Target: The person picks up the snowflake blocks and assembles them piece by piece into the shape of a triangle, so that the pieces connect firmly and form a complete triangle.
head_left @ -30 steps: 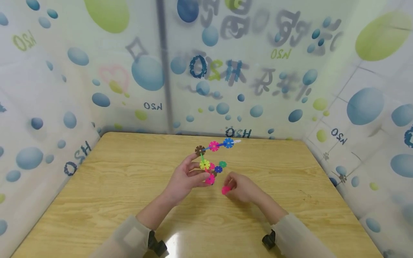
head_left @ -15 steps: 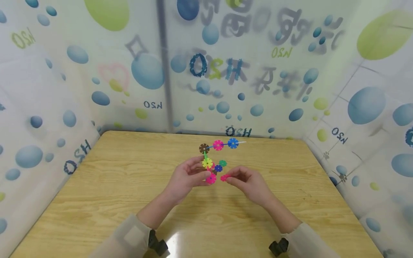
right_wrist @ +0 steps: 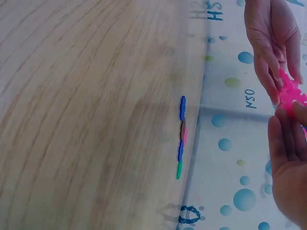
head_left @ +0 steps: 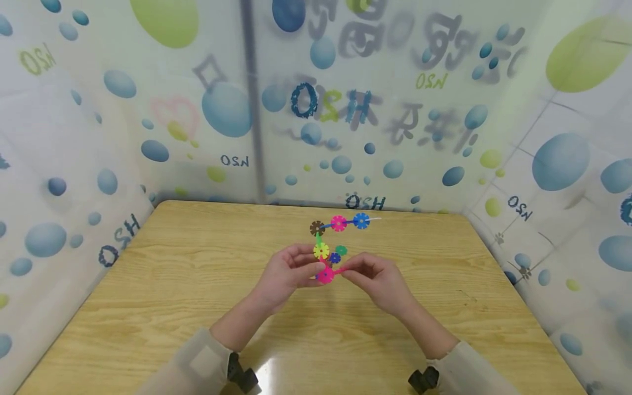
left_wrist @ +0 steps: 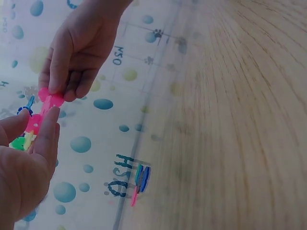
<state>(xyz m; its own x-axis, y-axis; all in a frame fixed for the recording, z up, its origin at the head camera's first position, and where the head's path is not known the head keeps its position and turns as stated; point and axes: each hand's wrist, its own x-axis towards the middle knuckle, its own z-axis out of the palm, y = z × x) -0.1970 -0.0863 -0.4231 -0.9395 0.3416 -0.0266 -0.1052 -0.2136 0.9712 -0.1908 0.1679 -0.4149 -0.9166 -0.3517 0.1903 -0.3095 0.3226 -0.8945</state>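
Observation:
My left hand point(head_left: 283, 278) holds a chain of interlocking plastic snowflake discs by its near pink disc point(head_left: 325, 275), thumb in front. From there the chain climbs through a yellow disc point(head_left: 321, 250) and an edge-on green one to a brown disc point(head_left: 317, 228). It then bends right through a pink disc point(head_left: 338, 223) and a blue disc point(head_left: 361, 220) to a white disc seen edge-on. Between thumb and fingers my right hand point(head_left: 382, 281) pinches another pink snowflake disc point(head_left: 340, 269), edge-on against the right rim of the held pink one. Both pink discs overlap in the wrist views.
Loose discs lie on the wooden table point(head_left: 163, 274) behind the hands, among them a green disc point(head_left: 341, 250) and a dark blue disc point(head_left: 334, 258). The right wrist view also has a brown disc point(right_wrist: 182, 128) and a pink disc there. Patterned curtain walls point(head_left: 197, 164) border the table.
The right hand has risen and brought its pink disc left, against the chain's near pink disc. The upper chain has swung slightly right while the left hand keeps its place.

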